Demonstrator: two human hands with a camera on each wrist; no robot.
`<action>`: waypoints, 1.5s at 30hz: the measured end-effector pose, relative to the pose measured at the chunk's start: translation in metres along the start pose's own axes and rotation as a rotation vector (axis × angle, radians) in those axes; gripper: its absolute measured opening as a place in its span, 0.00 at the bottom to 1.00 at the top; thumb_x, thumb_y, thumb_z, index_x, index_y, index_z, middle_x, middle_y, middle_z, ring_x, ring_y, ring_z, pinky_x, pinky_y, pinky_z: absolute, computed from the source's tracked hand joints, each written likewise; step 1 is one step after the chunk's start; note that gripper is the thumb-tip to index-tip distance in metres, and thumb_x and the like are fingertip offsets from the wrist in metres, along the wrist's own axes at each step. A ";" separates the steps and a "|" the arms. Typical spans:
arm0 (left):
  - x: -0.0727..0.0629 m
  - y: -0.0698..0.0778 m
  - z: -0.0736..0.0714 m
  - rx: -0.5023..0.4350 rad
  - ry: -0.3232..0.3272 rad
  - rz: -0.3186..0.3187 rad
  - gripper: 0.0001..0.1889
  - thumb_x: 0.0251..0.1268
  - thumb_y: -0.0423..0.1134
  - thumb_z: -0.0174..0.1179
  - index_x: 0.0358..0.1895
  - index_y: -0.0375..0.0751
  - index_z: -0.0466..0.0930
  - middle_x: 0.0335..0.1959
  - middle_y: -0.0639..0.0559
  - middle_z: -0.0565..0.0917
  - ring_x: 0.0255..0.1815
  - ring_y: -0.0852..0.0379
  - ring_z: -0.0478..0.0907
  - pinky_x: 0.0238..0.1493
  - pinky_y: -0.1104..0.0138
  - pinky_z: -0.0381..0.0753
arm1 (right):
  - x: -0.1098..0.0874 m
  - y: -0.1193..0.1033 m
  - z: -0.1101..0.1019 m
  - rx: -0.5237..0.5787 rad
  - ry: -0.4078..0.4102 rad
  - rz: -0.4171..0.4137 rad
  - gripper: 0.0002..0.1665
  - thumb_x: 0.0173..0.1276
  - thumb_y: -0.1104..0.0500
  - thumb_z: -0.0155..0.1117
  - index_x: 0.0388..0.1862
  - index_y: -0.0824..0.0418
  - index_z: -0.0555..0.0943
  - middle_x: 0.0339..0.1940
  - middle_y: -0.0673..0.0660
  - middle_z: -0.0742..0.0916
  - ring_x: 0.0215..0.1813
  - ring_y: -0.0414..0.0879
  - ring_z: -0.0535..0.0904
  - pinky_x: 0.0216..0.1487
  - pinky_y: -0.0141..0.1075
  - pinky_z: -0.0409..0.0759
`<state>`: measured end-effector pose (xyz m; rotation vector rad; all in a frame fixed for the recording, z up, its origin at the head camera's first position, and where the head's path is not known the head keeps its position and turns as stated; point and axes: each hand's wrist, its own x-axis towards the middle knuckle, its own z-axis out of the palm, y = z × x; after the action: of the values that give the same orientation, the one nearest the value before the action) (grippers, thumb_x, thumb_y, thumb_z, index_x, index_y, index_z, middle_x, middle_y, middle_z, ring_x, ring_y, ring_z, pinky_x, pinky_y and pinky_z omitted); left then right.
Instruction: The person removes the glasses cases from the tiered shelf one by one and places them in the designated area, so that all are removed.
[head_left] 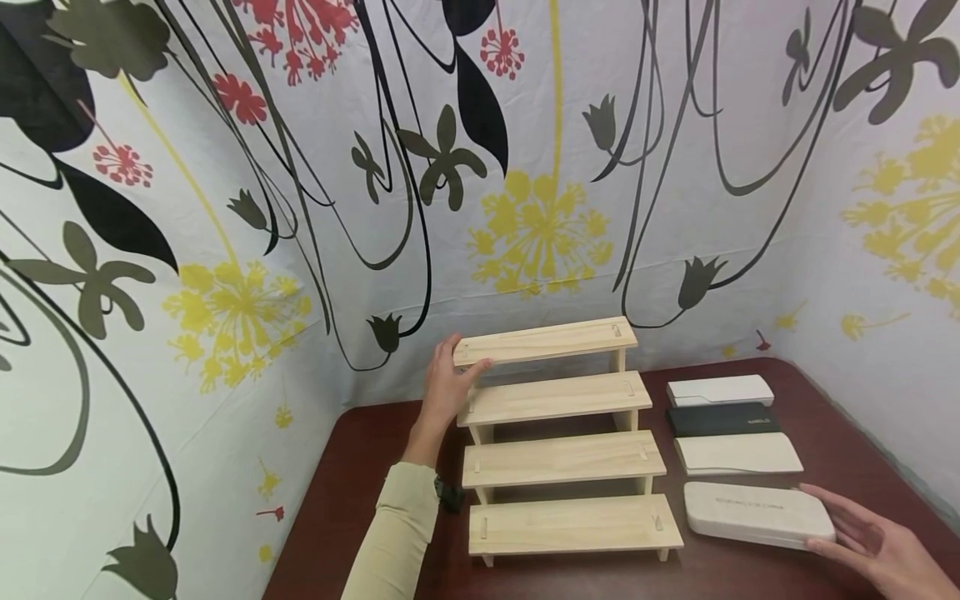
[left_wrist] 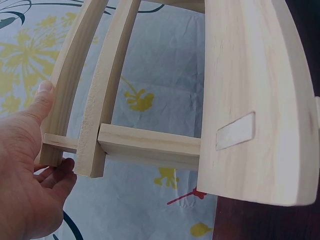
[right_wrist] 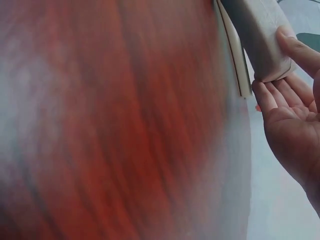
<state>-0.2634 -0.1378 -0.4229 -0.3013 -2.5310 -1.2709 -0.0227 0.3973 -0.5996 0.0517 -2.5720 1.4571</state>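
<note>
A pale wooden stepped display rack [head_left: 562, 462] with several tiers stands on the dark red table. My left hand [head_left: 444, 387] grips the left end of its top tier. In the left wrist view the thumb [left_wrist: 45, 92] lies along the wooden board and the fingers curl behind it. At the front right, my right hand [head_left: 885, 542] holds the right end of a white glasses case [head_left: 757, 512] with faint lettering on its lid. Seen from the right wrist, the thumb [right_wrist: 295, 47] presses one face of the case and the fingers lie against its other side.
Behind the held case lie a cream case [head_left: 738, 454], a dark green case [head_left: 723, 420] and a white case [head_left: 720, 390], lined up right of the rack. Cloth walls [head_left: 480, 242] with a flower print enclose the back and sides of the table [head_left: 337, 492].
</note>
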 end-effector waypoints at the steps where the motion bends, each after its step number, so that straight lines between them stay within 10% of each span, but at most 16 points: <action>1: 0.000 0.000 0.000 0.001 -0.001 0.001 0.46 0.69 0.55 0.74 0.82 0.36 0.63 0.77 0.37 0.69 0.77 0.36 0.67 0.74 0.42 0.68 | 0.000 0.001 0.000 0.000 -0.004 0.001 0.46 0.72 0.58 0.76 0.82 0.68 0.65 0.63 0.16 0.69 0.59 0.05 0.61 0.50 0.12 0.71; 14: 0.000 -0.001 0.000 0.008 0.000 0.004 0.46 0.69 0.55 0.74 0.81 0.34 0.63 0.77 0.36 0.69 0.77 0.36 0.67 0.75 0.43 0.67 | 0.006 0.004 -0.001 -0.023 0.002 0.103 0.50 0.72 0.53 0.76 0.85 0.63 0.62 0.67 0.20 0.67 0.53 0.03 0.60 0.47 0.12 0.72; 24: 0.000 -0.001 0.000 0.000 0.010 -0.004 0.47 0.68 0.56 0.74 0.81 0.36 0.64 0.77 0.37 0.69 0.77 0.36 0.67 0.74 0.43 0.67 | 0.018 0.007 -0.003 -0.138 -0.017 0.192 0.59 0.73 0.42 0.74 0.85 0.74 0.55 0.83 0.74 0.61 0.47 0.02 0.52 0.44 0.12 0.70; 32: 0.001 -0.002 0.001 0.000 0.002 -0.006 0.47 0.68 0.56 0.74 0.81 0.36 0.63 0.77 0.37 0.69 0.77 0.36 0.67 0.74 0.42 0.67 | 0.020 0.008 -0.003 -0.154 0.041 0.152 0.56 0.71 0.47 0.77 0.81 0.78 0.60 0.78 0.45 0.65 0.47 0.01 0.54 0.45 0.10 0.70; 39: 0.000 -0.001 0.001 0.001 0.001 -0.007 0.47 0.68 0.55 0.74 0.81 0.35 0.63 0.77 0.36 0.69 0.77 0.36 0.67 0.74 0.42 0.67 | 0.025 0.008 -0.002 -0.186 0.037 0.162 0.56 0.73 0.47 0.75 0.78 0.84 0.58 0.74 0.86 0.66 0.45 0.01 0.48 0.43 0.09 0.67; 45: 0.000 -0.002 0.001 0.010 0.001 -0.002 0.46 0.69 0.56 0.73 0.81 0.36 0.64 0.76 0.37 0.69 0.77 0.36 0.67 0.74 0.42 0.67 | 0.023 0.009 -0.002 -0.208 0.068 0.135 0.51 0.71 0.52 0.77 0.76 0.83 0.63 0.69 0.88 0.69 0.46 0.03 0.53 0.41 0.11 0.71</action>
<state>-0.2641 -0.1385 -0.4245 -0.2962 -2.5365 -1.2584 -0.0464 0.4049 -0.6022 -0.1996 -2.7004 1.2004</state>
